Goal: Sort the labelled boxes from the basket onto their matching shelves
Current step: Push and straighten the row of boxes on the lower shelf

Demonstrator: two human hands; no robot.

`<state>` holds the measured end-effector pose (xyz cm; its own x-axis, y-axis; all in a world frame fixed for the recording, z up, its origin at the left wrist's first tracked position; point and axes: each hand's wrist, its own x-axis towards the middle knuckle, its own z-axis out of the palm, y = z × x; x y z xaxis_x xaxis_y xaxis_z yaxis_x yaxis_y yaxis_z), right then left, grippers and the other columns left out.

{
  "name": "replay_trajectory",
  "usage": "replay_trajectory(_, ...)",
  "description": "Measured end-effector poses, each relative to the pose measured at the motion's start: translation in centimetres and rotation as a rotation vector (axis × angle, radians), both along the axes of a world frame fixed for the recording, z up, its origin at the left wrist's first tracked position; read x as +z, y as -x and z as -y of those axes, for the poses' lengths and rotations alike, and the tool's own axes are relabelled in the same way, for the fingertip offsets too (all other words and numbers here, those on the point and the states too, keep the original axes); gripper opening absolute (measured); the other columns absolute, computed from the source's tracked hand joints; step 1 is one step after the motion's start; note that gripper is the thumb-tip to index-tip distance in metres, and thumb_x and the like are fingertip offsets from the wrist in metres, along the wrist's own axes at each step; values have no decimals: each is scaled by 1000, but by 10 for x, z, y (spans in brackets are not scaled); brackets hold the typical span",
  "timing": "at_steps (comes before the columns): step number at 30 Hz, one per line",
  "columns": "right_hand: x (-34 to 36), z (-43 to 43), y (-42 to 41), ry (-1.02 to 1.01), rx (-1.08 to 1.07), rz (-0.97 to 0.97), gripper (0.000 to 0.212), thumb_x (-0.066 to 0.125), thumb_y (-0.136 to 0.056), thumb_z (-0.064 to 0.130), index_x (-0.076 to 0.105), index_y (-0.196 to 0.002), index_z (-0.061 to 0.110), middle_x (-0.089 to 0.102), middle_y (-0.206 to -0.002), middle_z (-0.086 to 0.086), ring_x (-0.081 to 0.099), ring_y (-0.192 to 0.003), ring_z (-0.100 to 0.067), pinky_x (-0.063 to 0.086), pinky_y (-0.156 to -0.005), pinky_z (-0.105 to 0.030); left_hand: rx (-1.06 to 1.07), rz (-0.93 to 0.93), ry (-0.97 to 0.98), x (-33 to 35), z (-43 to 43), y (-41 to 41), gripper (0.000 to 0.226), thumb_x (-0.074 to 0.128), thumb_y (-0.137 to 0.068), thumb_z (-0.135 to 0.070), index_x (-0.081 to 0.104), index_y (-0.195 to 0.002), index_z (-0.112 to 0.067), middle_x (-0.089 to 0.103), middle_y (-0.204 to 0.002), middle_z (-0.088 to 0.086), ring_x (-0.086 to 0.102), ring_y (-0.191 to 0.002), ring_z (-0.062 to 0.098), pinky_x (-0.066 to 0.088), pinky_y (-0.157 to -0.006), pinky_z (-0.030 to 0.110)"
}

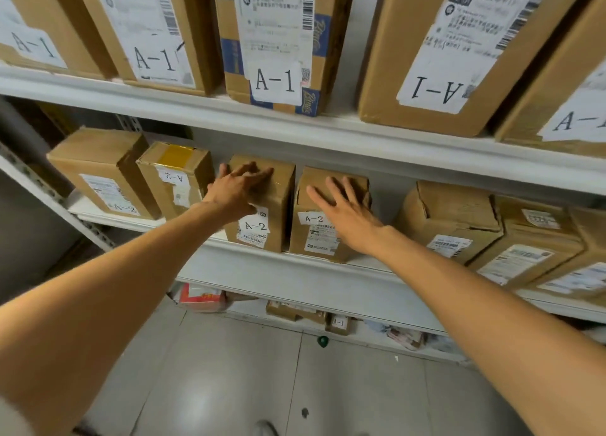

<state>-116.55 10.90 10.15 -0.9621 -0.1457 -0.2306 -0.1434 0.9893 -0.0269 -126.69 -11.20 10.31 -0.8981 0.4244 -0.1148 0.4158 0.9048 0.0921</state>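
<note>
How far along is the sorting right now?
Done: A-1 boxes stand on the upper shelf, other A-2 boxes on the middle shelf. In hand: the left hand lies on one A-2 box, the right hand on its neighbour. Left: cannot tell; the basket is out of view.

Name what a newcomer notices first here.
Two bare arms reach in from below: the left hand rests on one A-2 box and the right hand lies flat on the neighbouring A-2 box, both on the middle shelf. Above them, big A-1 boxes line the upper shelf, one with its label upside down.
</note>
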Motion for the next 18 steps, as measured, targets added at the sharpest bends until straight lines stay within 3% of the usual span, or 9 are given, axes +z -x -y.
replay_trajectory(3, -7, -6, -1, 25, -29, -18, 112, 42, -79, -25, -17, -150, 39, -26, -156, -19, -23, -140, -45, 0, -113, -65, 2, -49, -42, -11, -8, -5, 91, 73, -82, -29, 14, -149, -47, 17, -160, -2, 5, -144, 45, 29, -106, 68)
replay_trajectory(9, -12, -15, -3, 40, -28, -59, 112, 38, -78, -28, -15, -150, 40, -23, -156, -20, -20, -141, -45, 3, -115, -64, 2, -93, -28, -12, -16, -8, 90, 75, -79, -40, 17, -149, -46, 24, -158, -2, 19, -138, 42, 43, -95, 62)
replay_trajectory(18, -7, -48, -26, 66, -76, -54, 110, 35, -80, -27, -12, -149, 44, -23, -157, -15, -20, -142, -41, 3, -116, -61, -37, -106, -74, -12, -50, -36, 83, 68, -85, -41, 18, -150, -41, 21, -158, -2, 13, -141, 44, 39, -99, 63)
